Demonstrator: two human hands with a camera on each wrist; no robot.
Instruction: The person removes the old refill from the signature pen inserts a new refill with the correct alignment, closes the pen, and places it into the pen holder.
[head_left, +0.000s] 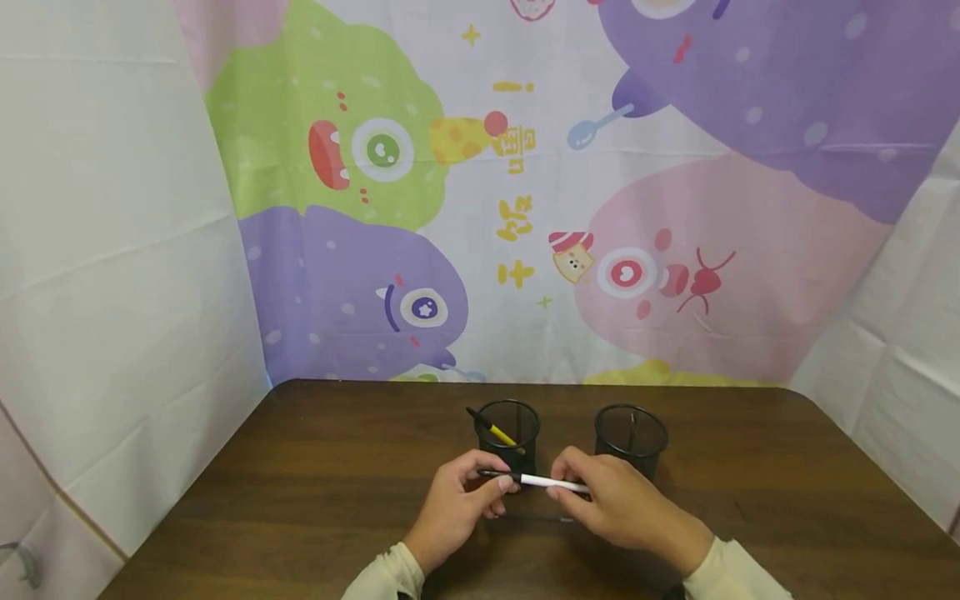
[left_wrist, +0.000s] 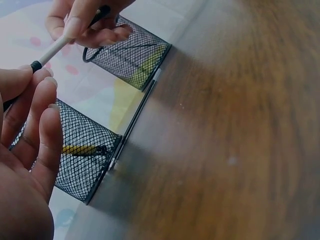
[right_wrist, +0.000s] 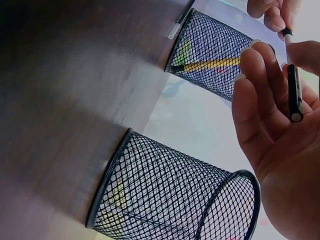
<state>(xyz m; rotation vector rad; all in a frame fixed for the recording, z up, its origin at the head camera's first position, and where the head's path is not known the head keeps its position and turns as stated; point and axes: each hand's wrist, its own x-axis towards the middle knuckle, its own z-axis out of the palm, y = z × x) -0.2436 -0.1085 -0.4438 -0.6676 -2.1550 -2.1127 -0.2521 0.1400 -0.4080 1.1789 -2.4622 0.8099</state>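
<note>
Both hands hold a white pen (head_left: 543,482) with black ends, raised above the table and roughly level. My left hand (head_left: 461,500) pinches its black end between thumb and fingers. The right hand (head_left: 626,504) grips the white barrel near the other end; its black tip shows against the palm in the right wrist view. Behind the left hand stands a black mesh pen cup (head_left: 529,454) with a yellow pen (head_left: 501,433) leaning in it. On the table in front of the cups lies a thin dark pen refill or slim pen (left_wrist: 135,117) with pale ends.
A second black mesh cup (head_left: 651,450) stands behind the right hand; in the right wrist view no pen shows inside it. The brown wooden table (head_left: 337,483) ends at a cartoon-printed curtain (head_left: 525,333). White cloth hangs on both sides.
</note>
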